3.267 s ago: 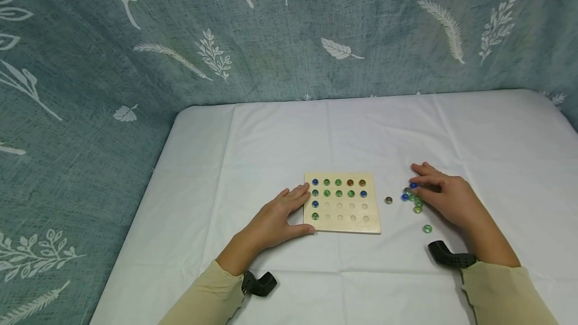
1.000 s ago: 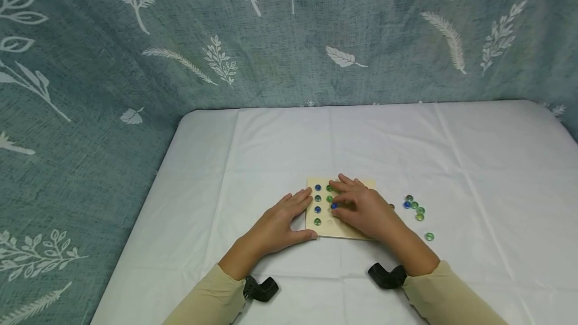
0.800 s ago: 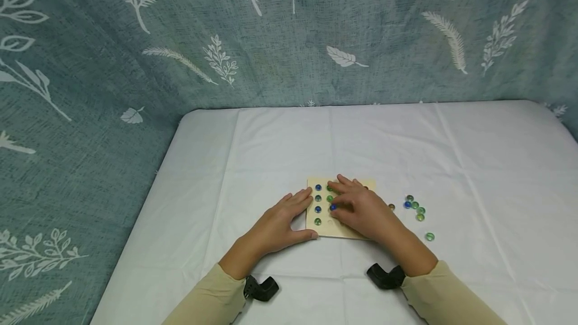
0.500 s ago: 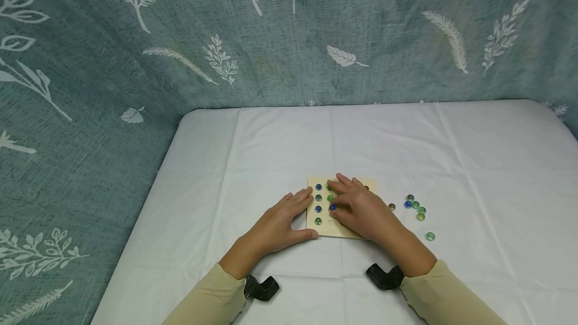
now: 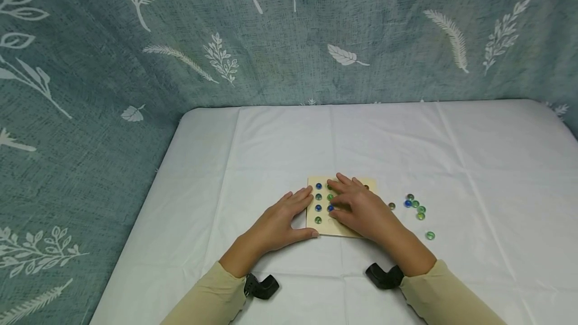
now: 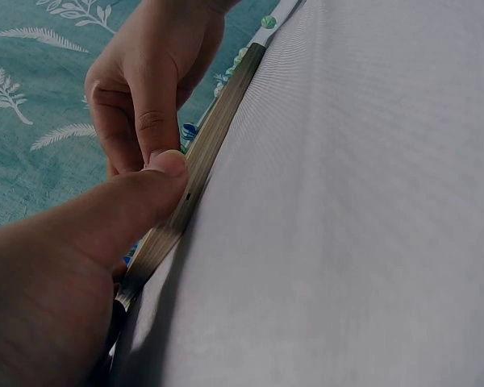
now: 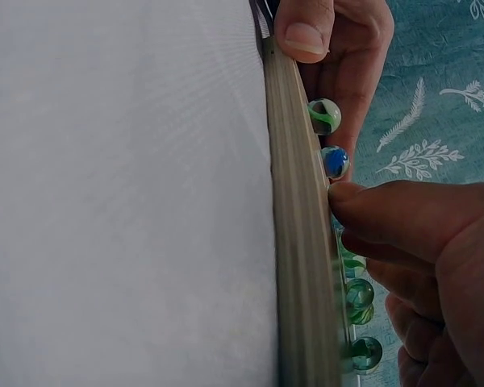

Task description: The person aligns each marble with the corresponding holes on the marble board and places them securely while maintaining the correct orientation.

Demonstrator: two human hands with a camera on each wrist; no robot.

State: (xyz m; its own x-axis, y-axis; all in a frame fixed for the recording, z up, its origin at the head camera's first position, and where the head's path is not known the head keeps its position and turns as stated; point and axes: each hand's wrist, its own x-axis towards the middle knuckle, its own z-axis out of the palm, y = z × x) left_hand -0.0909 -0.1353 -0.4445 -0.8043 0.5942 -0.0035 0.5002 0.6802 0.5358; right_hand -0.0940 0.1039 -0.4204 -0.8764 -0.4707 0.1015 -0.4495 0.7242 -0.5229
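A light wooden board (image 5: 343, 233) with rows of round hollows lies on the table, glass marbles seated in its left column. My left hand (image 5: 280, 222) rests at its left side, fingers straight over the edge and thumb along the near edge; the left wrist view shows the thumb (image 6: 168, 165) against the board's side. Over the board, my right hand (image 5: 361, 207) pinches a blue marble (image 5: 330, 208) between thumb and index finger, at the second column of the third row. Much of the board's right part is hidden under this hand.
Right of the board lie several loose marbles: a brownish one (image 5: 391, 206), a small cluster with a blue marble (image 5: 408, 203) and green ones, and a separate green marble (image 5: 430, 235). A white cloth (image 5: 271, 149) covers the table; a patterned teal curtain (image 5: 280, 54) hangs behind.
My right hand has come left from the loose marbles to the board with a blue marble. In the last second that marble has shifted slightly left. My left hand stays at the board.
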